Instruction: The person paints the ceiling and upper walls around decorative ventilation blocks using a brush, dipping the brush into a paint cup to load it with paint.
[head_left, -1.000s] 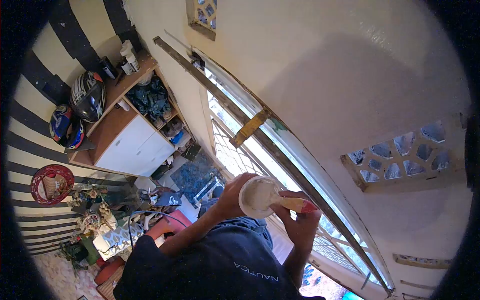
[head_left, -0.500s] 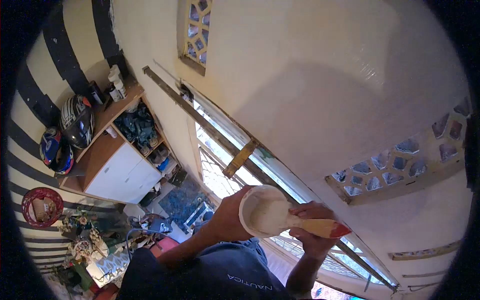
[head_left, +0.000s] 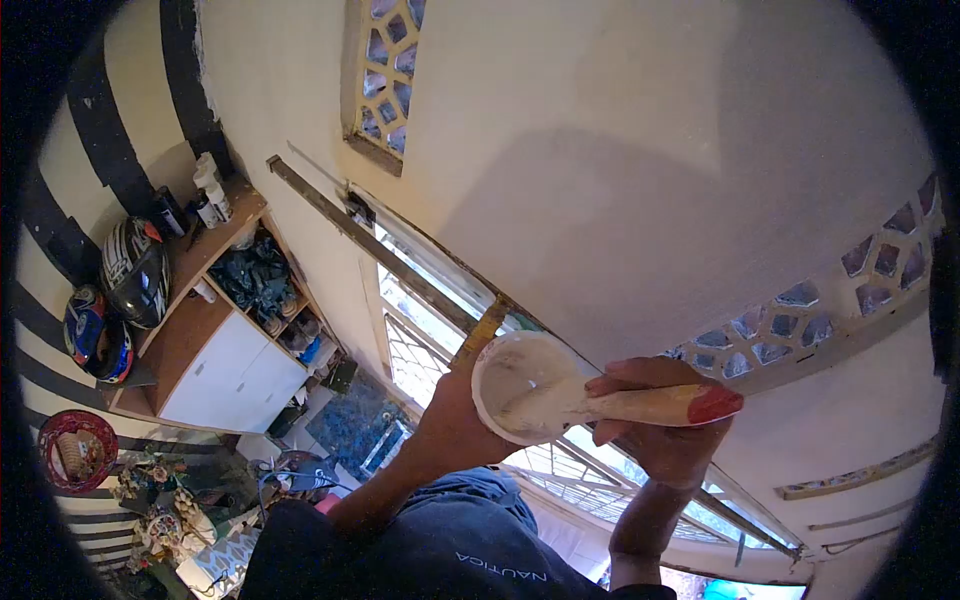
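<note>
A round white tub [head_left: 497,385] with pale paint inside is held from its left side by my left hand [head_left: 455,420], fingers wrapped round it. A paintbrush [head_left: 650,404] with a pale wooden handle and a red tip is gripped in my right hand [head_left: 665,440]. Its bristle end, coated in pale paint, rests over the tub's opening and hides part of the inside. The tub is tilted so that its mouth faces the camera.
Behind the tub a long metal rail [head_left: 370,243] crosses above a bright window [head_left: 410,325]. A pale wall [head_left: 600,220] has patterned vent openings. At left stand a shelf unit [head_left: 235,370], two helmets [head_left: 136,272], bottles and a red basket [head_left: 78,451].
My right hand and the brush have moved right and slightly up, and more of the handle shows. The tub has shifted slightly up and left. The camera view has moved a little.
</note>
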